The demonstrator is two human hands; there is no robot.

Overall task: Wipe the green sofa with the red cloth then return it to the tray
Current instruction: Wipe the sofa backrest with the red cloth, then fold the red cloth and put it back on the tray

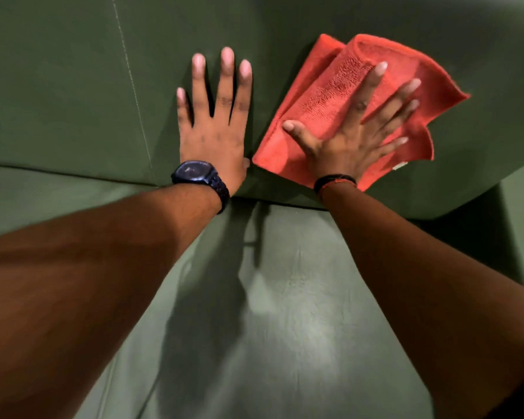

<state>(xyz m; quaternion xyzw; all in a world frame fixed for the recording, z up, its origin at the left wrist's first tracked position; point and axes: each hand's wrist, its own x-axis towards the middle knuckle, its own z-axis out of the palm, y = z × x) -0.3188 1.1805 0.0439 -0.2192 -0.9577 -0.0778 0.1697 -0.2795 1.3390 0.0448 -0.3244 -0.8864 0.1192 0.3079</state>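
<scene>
The green sofa (73,86) fills the view, its backrest above and its seat cushion below. A folded red cloth (330,92) lies flat against the backrest, right of centre. My right hand (354,131) presses on the cloth with the fingers spread, palm flat, covering its lower middle. My left hand (215,116) rests flat on the bare backrest just left of the cloth, fingers apart, holding nothing; a dark watch sits on that wrist. No tray is in view.
A pale stitched seam (133,86) runs down the backrest at the left. The seat cushion (285,313) stretches below my forearms. The backrest's rounded end (466,192) drops away at the right, with a dark gap beneath it.
</scene>
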